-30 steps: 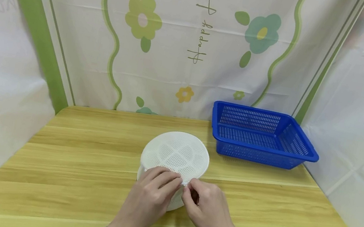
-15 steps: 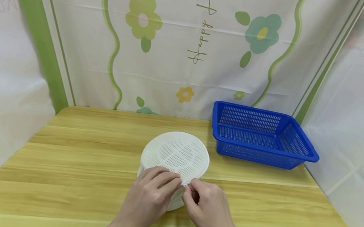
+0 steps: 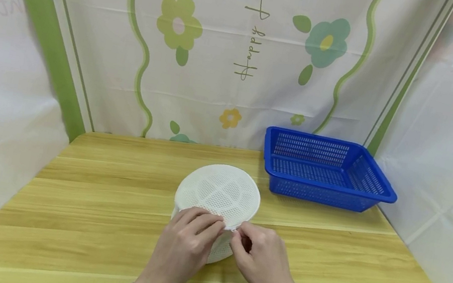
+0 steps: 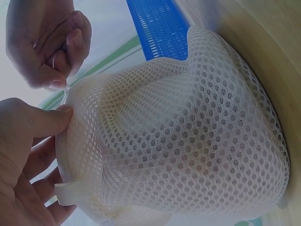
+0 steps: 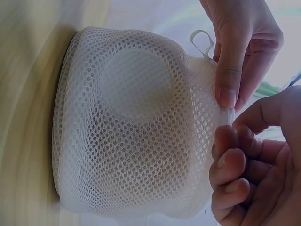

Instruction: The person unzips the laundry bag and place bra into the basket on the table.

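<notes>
A white mesh laundry bag [image 3: 220,191], round and drum-shaped, stands upright on the table in the head view. My left hand [image 3: 188,241] grips the near part of its top rim, thumb on the mesh side [image 4: 202,136] and fingers over the top. Just to the right, my right hand [image 3: 263,256] pinches a small white piece at the rim edging [image 5: 226,115], mostly hidden by the fingertips. A short fabric loop [image 4: 73,193] sticks out from the rim beside the left hand. In the right wrist view, a pale round shape shows through the mesh.
A blue plastic basket [image 3: 308,192] with slotted walls stands at the back right of the wooden table [image 3: 103,221]. Behind the table hangs a white curtain [image 3: 209,83] printed with flowers; white cloth also closes off both sides.
My right hand has shifted slightly right along the rim, opening a small gap from the left fingertips. The left hand and the bag stay almost where they were.
</notes>
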Motion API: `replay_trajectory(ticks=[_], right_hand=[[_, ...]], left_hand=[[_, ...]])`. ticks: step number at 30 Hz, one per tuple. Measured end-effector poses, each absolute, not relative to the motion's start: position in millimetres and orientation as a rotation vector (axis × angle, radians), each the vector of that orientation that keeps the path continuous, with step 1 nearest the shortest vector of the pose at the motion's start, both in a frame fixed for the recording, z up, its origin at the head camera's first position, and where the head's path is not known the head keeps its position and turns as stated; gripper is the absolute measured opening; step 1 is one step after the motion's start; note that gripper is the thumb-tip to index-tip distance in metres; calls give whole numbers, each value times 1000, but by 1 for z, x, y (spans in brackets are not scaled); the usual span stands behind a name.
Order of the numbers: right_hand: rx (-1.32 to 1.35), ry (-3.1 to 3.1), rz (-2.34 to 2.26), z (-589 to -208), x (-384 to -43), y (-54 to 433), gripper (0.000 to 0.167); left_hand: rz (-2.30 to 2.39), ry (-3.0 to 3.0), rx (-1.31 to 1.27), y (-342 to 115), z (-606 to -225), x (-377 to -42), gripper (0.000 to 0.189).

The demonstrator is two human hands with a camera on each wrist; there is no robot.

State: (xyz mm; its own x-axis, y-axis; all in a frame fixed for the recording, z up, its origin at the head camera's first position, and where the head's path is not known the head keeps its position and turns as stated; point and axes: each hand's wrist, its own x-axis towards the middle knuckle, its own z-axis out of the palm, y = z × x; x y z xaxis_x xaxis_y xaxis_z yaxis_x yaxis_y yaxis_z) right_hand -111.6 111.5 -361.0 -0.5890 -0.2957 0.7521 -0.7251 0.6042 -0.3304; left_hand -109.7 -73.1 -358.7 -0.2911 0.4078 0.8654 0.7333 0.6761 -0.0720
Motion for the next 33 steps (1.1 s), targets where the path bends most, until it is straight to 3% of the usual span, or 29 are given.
replay_trajectory(ticks=[9,33], right_hand=[[814,-2186,852,-363,-111,112,36],[911,-2096,879,-364,-112,109,35]], left_hand=[[-453,-1906,-908,-71,-361,-110,10],[-415,-1867,-948,-66,-367,-112,14]])
